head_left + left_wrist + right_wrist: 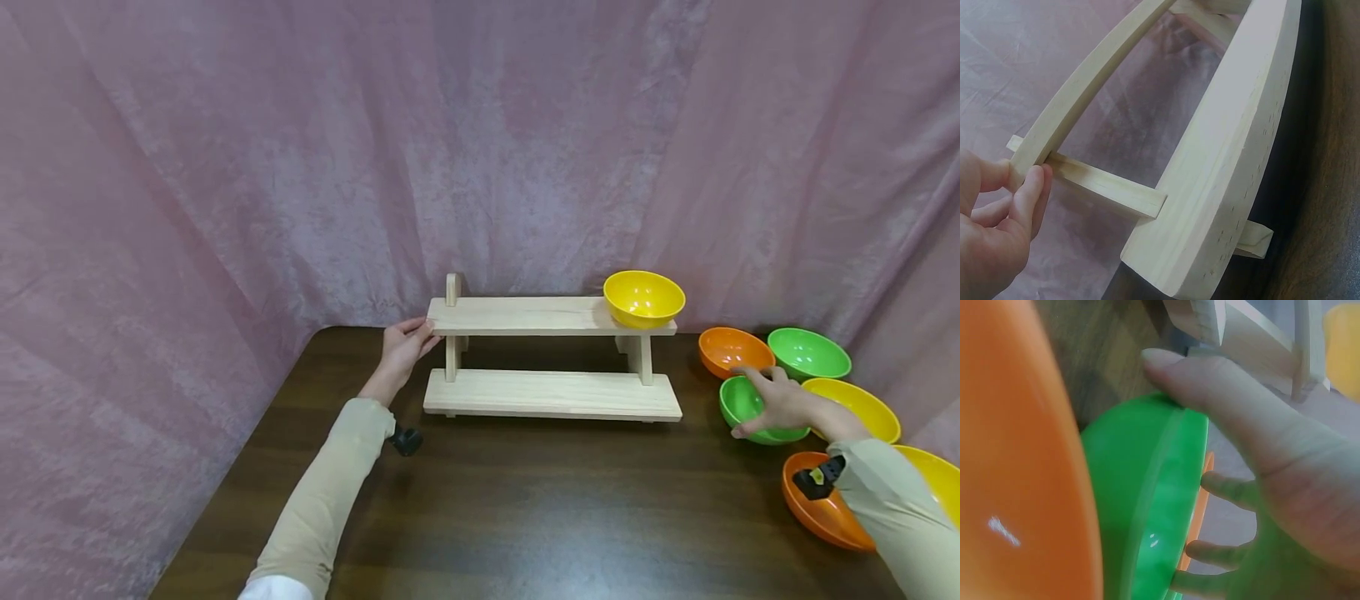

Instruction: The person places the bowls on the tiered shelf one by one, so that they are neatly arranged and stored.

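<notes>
A two-tier wooden shelf (517,315) stands at the back of the table. My left hand (403,348) pinches the left end of its upper board (1079,87) between thumb and fingers. On the right end of that board sits a yellow bowl (643,298). Over a green bowl (738,402) at the right spreads my right hand (782,402), thumb by the near rim and fingers stretched toward the far side. In the right wrist view the thumb overlaps the rim of this green bowl (1147,487), with the fingers apart.
Around the right hand stand an orange bowl (731,348), another green bowl (808,352), a yellow bowl (862,408), a nearer orange bowl (825,521) and a further yellow bowl (937,475) at the frame edge. A pink curtain (337,167) hangs behind the dark table (487,500).
</notes>
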Tool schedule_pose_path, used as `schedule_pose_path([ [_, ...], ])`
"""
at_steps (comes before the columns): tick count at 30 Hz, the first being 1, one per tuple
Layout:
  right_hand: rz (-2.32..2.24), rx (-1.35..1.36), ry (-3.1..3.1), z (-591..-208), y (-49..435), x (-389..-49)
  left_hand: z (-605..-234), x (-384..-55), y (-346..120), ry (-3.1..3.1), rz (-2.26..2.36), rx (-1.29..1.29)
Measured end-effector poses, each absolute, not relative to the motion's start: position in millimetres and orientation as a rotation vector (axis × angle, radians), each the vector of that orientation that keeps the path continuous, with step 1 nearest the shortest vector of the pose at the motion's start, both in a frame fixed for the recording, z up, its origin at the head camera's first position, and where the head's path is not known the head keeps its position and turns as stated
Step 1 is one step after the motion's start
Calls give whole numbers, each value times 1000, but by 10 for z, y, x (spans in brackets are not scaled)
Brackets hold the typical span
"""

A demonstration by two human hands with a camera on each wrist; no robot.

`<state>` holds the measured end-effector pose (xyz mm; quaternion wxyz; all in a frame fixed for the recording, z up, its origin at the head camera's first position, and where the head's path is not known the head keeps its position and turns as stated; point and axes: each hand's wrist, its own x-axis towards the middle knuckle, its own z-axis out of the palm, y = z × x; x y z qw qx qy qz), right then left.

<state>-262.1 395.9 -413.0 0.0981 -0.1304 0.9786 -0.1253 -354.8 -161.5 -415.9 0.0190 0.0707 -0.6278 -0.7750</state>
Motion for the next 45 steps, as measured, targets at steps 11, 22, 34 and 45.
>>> schedule_pose_path([
  [11,-331,-441,2920,-4111,3958,-2638,-4149,-3581,-1599,-1958,-2398,207],
  [22,-289,-407,2936,-4070,3899,-2649,-4149,-3571,-1578,-1963,-2388,211],
  [34,-284,-487,2972,-3989,3819,-2647,-4137,-3577,-1602,-1961,-2387,206],
  [45,-259,-552,2996,-3901,3759,-2625,-4141,-3564,-1584,-1943,-2403,210],
])
